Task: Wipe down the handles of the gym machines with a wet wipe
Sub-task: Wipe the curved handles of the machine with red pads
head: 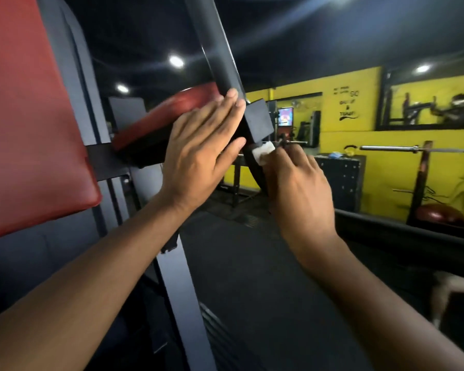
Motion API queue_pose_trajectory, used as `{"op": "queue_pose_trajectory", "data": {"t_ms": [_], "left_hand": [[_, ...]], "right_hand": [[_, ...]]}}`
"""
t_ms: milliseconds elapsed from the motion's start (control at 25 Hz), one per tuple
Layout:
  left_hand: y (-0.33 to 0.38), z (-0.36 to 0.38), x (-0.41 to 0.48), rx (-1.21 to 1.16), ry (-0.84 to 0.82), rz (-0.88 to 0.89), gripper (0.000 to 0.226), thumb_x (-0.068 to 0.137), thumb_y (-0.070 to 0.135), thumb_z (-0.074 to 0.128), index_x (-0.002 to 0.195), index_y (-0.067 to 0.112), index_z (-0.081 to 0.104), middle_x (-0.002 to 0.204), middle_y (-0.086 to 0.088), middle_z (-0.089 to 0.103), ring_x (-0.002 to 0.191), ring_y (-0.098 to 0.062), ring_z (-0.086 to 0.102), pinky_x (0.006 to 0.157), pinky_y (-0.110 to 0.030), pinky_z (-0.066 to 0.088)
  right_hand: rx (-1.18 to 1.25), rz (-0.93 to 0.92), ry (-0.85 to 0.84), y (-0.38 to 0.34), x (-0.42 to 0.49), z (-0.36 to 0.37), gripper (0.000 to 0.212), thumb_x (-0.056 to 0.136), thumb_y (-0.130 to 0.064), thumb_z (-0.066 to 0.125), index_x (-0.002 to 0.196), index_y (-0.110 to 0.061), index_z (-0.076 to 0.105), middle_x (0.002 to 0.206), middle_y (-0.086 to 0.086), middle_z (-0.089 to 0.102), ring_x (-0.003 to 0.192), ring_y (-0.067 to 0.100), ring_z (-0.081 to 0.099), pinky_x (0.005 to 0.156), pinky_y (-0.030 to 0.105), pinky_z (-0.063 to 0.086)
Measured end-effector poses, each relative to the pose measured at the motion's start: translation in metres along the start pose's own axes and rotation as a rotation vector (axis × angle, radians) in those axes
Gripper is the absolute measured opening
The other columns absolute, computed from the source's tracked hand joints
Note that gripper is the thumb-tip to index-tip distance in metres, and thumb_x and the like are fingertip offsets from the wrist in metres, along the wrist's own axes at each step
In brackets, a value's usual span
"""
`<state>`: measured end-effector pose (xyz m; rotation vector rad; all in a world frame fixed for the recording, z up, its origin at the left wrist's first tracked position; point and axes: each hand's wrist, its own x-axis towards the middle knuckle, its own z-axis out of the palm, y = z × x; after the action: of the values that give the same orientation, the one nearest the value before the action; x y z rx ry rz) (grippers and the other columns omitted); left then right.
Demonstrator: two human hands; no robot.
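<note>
**Wet wipe pinched at the top of the machine's handle**

We lay our left hand (pixel 201 153) flat against the slanted black post (pixel 223 62) of the machine, fingers straight and pressed close together, the fingertips reaching the spot where the post meets a square black block (pixel 260 116); our right hand (pixel 298 183) sits just beside it, lower and to the right, with its fingers curled and pinching a small folded white wet wipe (pixel 264 153) at the fingertips; the wet wipe touches the upper end of a dark curved handle (pixel 255 174) just below the block, between our two hands; how much of the handle our right palm covers we cannot tell; behind the left hand a red arm pad (pixel 172 111) tilts on its black base, and a large red back pad (pixel 24 116) fills the left edge, fixed to the grey frame (pixel 182 290); across the room stands a yellow wall (pixel 359 140) with black lettering, and near it a steel barbell (pixel 413 149) rests on a rack; the dark floor (pixel 265 277) lies below our forearms
</note>
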<state>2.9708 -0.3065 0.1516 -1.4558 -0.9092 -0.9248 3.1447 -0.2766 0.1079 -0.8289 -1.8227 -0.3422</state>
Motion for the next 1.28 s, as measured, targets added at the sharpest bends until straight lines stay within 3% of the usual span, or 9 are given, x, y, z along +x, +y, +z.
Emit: {"op": "queue_pose_trajectory", "data": {"t_ms": [200,400,480,560,720,840,920,1120,1280], "left_hand": [[-0.02,0.005,0.011,0.006,0.011,0.199,0.036,0.102,0.027,0.058,0.133,0.011,0.061,0.14,-0.005,0.056,0.132,-0.024,0.052,0.099,-0.047,0.046],[-0.023,-0.003,0.022,0.094,-0.02,0.367,0.031,0.101,0.03,0.058,0.125,0.013,0.068,0.137,-0.001,0.059,0.129,-0.025,0.055,0.097,-0.048,0.047],[-0.025,-0.007,0.027,0.132,-0.041,0.396,0.031,0.101,0.03,0.058,0.125,0.013,0.068,0.137,-0.001,0.06,0.128,-0.025,0.055,0.097,-0.048,0.047],[-0.024,-0.01,0.028,0.156,-0.071,0.394,0.031,0.101,0.03,0.057,0.125,0.013,0.068,0.137,-0.001,0.06,0.127,-0.025,0.056,0.097,-0.047,0.046],[-0.014,-0.013,0.025,0.197,-0.115,0.365,0.03,0.101,0.028,0.057,0.126,0.013,0.066,0.139,-0.001,0.059,0.127,-0.026,0.056,0.095,-0.046,0.046],[-0.01,-0.018,0.025,0.214,-0.14,0.343,0.03,0.101,0.027,0.057,0.126,0.013,0.066,0.138,-0.001,0.059,0.126,-0.026,0.056,0.094,-0.046,0.046],[-0.006,-0.019,0.026,0.234,-0.151,0.339,0.029,0.101,0.027,0.057,0.126,0.014,0.066,0.137,0.0,0.06,0.125,-0.026,0.056,0.094,-0.046,0.046],[-0.003,-0.022,0.028,0.28,-0.17,0.368,0.027,0.101,0.026,0.057,0.123,0.014,0.067,0.134,0.0,0.062,0.122,-0.026,0.058,0.093,-0.046,0.047],[-0.002,-0.025,0.027,0.284,-0.185,0.361,0.028,0.102,0.027,0.055,0.124,0.014,0.067,0.136,0.0,0.061,0.123,-0.026,0.057,0.095,-0.046,0.046]], "right_hand": [[0.015,-0.027,0.03,-0.015,0.011,0.004,0.04,0.07,0.002,0.079,0.105,-0.007,0.062,0.104,0.013,0.058,0.085,0.033,0.061,0.064,0.036,0.05],[-0.24,-0.231,-0.044,-0.003,-0.011,-0.007,0.038,0.068,-0.003,0.076,0.105,-0.007,0.069,0.099,0.011,0.062,0.084,0.031,0.063,0.052,0.033,0.049],[-0.255,-0.349,0.023,-0.002,-0.003,-0.006,0.028,0.073,-0.002,0.061,0.099,-0.007,0.07,0.098,0.012,0.064,0.082,0.03,0.062,0.061,0.03,0.045],[-0.271,-0.411,0.013,-0.008,0.005,-0.006,0.037,0.074,-0.004,0.038,0.089,-0.007,0.071,0.094,0.012,0.064,0.078,0.028,0.06,0.063,0.029,0.04],[-0.301,-0.468,-0.142,0.008,-0.013,-0.011,0.04,0.076,-0.008,0.036,0.089,-0.007,0.074,0.101,0.01,0.065,0.082,0.028,0.061,0.056,0.032,0.051],[-0.215,-0.304,-0.273,0.001,-0.002,-0.028,0.033,0.081,0.001,0.049,0.109,-0.008,0.065,0.117,0.011,0.058,0.098,0.031,0.061,0.068,0.035,0.052],[-0.124,-0.102,-0.341,-0.005,0.004,-0.033,0.041,0.085,0.003,0.058,0.124,-0.01,0.052,0.125,0.01,0.053,0.104,0.03,0.061,0.074,0.034,0.049],[0.32,0.364,-0.369,-0.002,0.051,-0.021,0.017,0.094,-0.006,0.055,0.109,-0.007,0.064,0.104,0.009,0.066,0.094,0.028,0.065,0.085,0.041,0.056],[0.76,0.621,-0.712,0.013,0.069,-0.02,0.021,0.101,-0.014,0.049,0.114,-0.01,0.065,0.107,0.006,0.065,0.1,0.019,0.061,0.091,0.037,0.053]]}}
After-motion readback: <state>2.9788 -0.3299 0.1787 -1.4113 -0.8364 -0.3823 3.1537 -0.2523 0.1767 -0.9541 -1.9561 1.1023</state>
